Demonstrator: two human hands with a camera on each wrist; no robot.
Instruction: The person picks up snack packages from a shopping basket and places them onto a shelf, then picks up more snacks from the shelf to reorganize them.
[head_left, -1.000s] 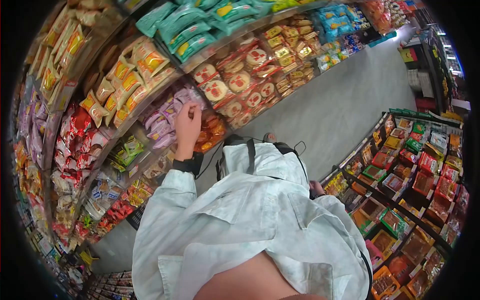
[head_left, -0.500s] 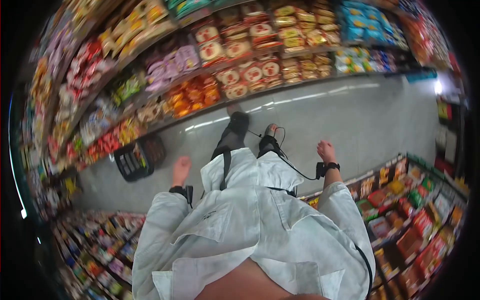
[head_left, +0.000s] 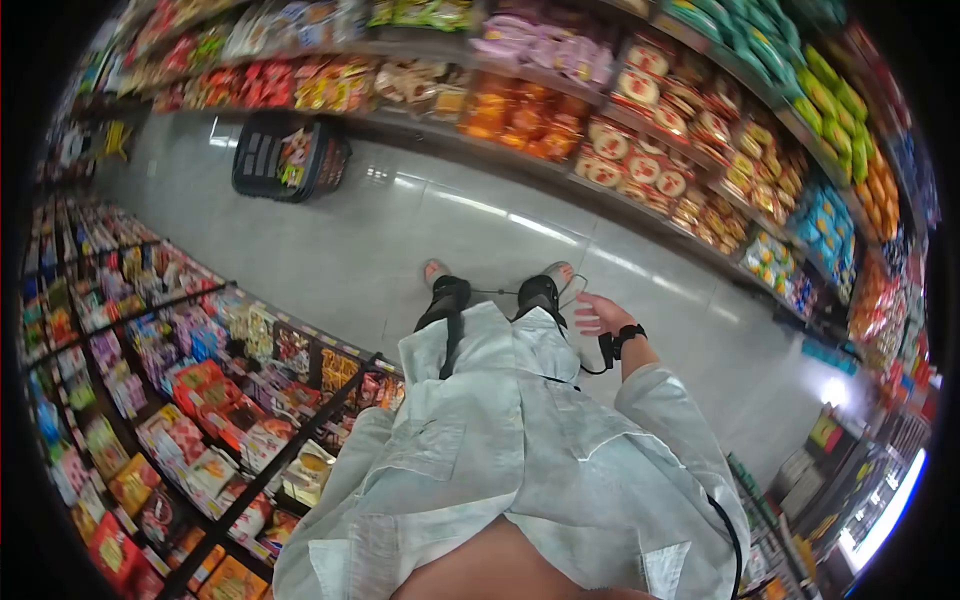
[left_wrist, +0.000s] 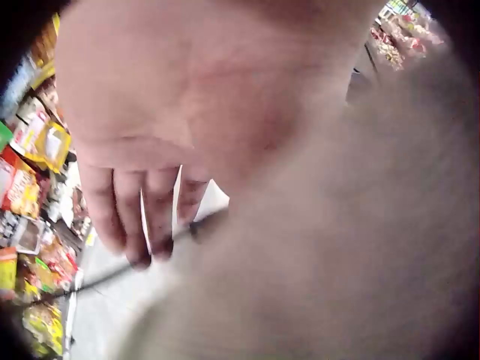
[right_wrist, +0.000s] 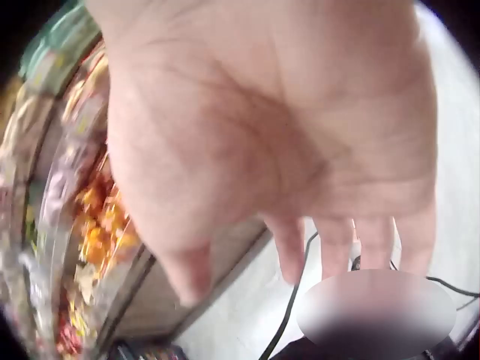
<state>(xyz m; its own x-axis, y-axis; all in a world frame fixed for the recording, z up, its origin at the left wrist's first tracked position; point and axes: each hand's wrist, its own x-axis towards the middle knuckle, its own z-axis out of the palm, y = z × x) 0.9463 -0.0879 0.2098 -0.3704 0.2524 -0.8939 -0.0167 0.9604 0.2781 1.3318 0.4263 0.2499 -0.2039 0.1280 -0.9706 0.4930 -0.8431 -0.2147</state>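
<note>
My right hand [head_left: 600, 315] hangs beside my right leg over the grey floor, wearing a black wrist band. In the right wrist view its palm [right_wrist: 277, 142] shows bare, with fingers loosely extended and holding nothing. The left hand [left_wrist: 195, 97] appears only in the left wrist view, fingers relaxed and pointing down, with no thing in them. From the head, that hand is hidden behind the pale jacket [head_left: 460, 400]. A thin dark cable runs past the fingers in both wrist views.
A dark shopping basket [head_left: 270, 165] with a colourful packet in it stands on the floor [head_left: 400, 220] ahead left. Shelves of bagged snacks, including orange packets [head_left: 525, 115] and round biscuits [head_left: 640, 170], line the far side. A display rack [head_left: 240, 420] full of packets stands close at left.
My left hand came down from the purple packets and passed out of the head view. The right hand came into view at my side. My body turned, and the basket now lies ahead left.
</note>
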